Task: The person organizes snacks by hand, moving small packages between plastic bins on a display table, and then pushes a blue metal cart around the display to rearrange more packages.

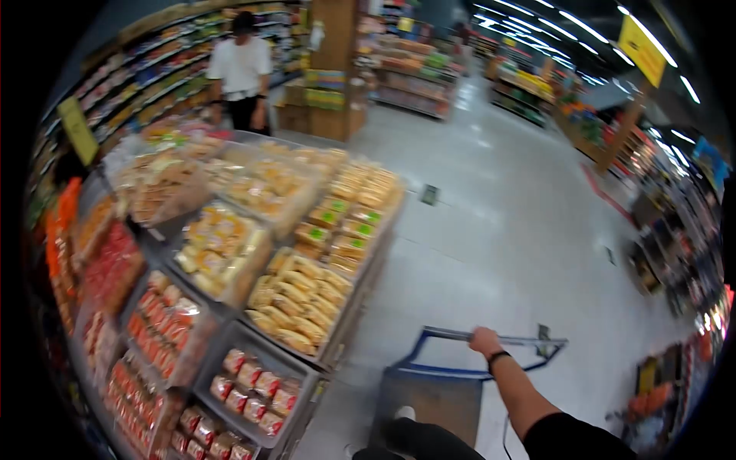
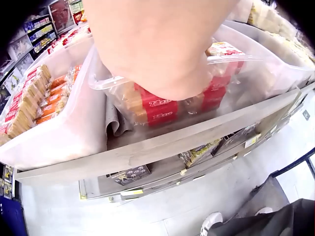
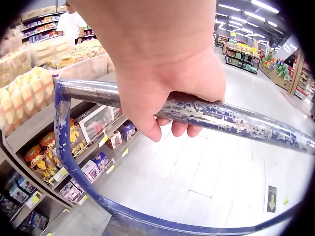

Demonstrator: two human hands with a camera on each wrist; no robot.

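Note:
My right hand (image 3: pixel 167 83) grips the worn metal push handle (image 3: pixel 246 124) of a blue flatbed cart, its fingers curled under the bar. In the head view the same hand (image 1: pixel 484 342) is on the handle, left of its middle. The cart's brown deck (image 1: pixel 448 399) lies by my legs. Over a clear plastic bin in the left wrist view hangs my left hand (image 2: pixel 157 54). Packaged bread with red labels (image 2: pixel 160 112) fills the bin beneath it. The left fingers are out of sight, so I cannot tell whether they hold a pack.
On my left stands a tiered display of clear bins with wrapped breads (image 1: pixel 299 299). Boxed toys (image 3: pixel 91 169) sit on shelves below its edge. A person in a white shirt (image 1: pixel 240 69) stands behind the display. A tiled aisle (image 1: pixel 491 222) runs ahead, with more shelves at right.

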